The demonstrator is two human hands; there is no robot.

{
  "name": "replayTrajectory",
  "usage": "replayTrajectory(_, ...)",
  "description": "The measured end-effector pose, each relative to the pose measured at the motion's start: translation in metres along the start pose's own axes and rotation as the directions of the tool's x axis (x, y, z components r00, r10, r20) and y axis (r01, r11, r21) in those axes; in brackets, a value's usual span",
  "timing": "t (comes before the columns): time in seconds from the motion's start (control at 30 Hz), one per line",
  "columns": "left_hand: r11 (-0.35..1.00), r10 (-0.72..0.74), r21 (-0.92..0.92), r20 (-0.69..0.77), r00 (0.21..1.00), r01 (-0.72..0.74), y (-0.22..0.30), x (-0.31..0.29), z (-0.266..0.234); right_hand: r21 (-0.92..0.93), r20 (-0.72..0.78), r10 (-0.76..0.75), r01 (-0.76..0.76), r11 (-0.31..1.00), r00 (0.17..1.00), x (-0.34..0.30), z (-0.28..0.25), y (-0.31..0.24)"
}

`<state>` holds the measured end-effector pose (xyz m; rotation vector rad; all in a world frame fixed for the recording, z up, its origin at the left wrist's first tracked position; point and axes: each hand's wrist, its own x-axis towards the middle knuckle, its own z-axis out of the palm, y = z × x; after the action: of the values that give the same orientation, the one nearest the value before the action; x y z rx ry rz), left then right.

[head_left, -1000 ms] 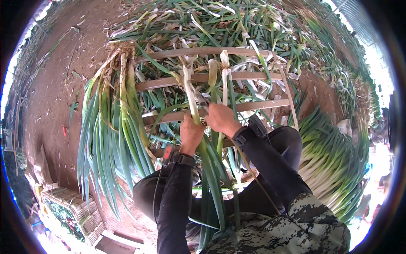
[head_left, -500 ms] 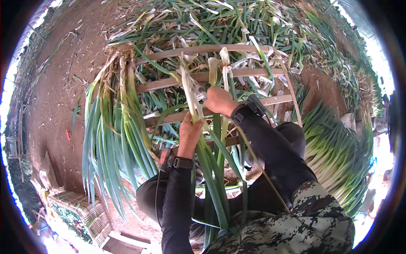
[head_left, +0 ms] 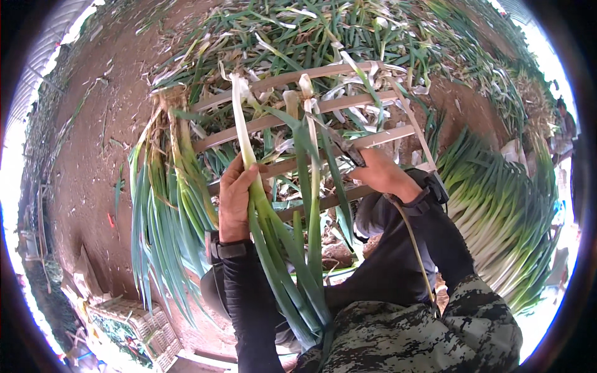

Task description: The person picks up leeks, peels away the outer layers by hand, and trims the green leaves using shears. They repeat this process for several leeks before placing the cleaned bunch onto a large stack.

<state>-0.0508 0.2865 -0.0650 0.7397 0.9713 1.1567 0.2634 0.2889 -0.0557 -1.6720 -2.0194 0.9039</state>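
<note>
My left hand (head_left: 235,193) is closed around a long green onion (head_left: 243,133), its white stem pointing up and away and its green leaves trailing toward my lap. The thumb lies across the stem where white turns to green. To the right, my right hand (head_left: 387,173) grips an air blow gun (head_left: 348,149) with a thin nozzle angled up and left. A yellowish hose (head_left: 411,239) runs from it down to my lap. Between my hands another green onion (head_left: 314,168) lies on a wooden slatted rack (head_left: 367,107), a green leaf partly over it.
A bundle of untrimmed green onions (head_left: 177,161) with roots hangs at the rack's left. Peeled leaves and skins (head_left: 298,37) cover the ground beyond. Many cleaned green onions (head_left: 497,217) lie in a row at right. A woven basket (head_left: 140,326) stands at lower left.
My right hand has drawn away to the right from the onion, and the blow gun now shows. My left hand has shifted left with the onion, whose stem now looks smooth and white.
</note>
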Motion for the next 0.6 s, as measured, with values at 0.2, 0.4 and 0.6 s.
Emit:
replayTrajectory(0.2,0.977,-0.144,0.166,0.07,0.987,0.131,-0.086,0.047,0.009,-0.234,0.024,0.138,-0.128,0.964,0.99,-0.012,0.001,0.027)
replayTrajectory(0.4,0.934,-0.293,0.235,0.072,0.954,0.269,-0.171,0.056,0.008,-0.345,0.022,0.094,-0.081,0.935,0.995,-0.005,0.015,0.017)
replayTrajectory(0.6,0.951,-0.304,0.04,0.289,0.908,0.306,-0.151,0.033,0.061,-0.377,-0.033,0.113,-0.117,0.919,0.993,-0.002,0.016,0.021)
